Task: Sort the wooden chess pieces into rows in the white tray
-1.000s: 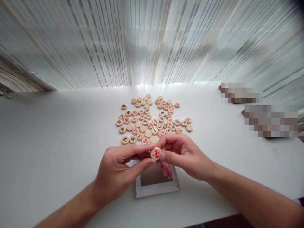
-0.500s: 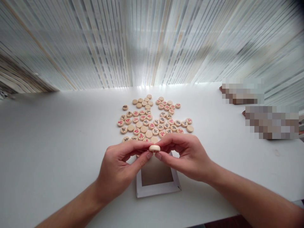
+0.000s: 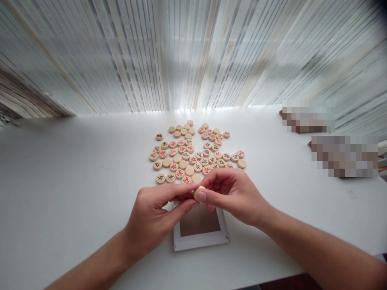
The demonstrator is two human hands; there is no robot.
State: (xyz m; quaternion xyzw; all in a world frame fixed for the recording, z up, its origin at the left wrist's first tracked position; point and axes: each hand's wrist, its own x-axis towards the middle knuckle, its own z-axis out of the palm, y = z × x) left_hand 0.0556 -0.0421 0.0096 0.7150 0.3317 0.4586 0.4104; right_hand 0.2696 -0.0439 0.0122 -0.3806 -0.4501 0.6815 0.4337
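A small round wooden xiangqi piece is pinched between my two hands, just above a shallow white box with a brown inside. My left hand is closed on the piece from the left with thumb and fingertips. On the other side my right hand grips it, thumb lying across its face, so any marking there is hidden. Beyond my fingers, many loose xiangqi pieces lie spread on the white table, some with red or black characters, others plain side up.
A striped curtain hangs along the table's back edge. Two blurred-out objects lie at the right. The table's front edge shows at the lower right.
The piece has turned from lying flat to a tilted, more upright position between my fingers. My right thumb has moved onto its face.
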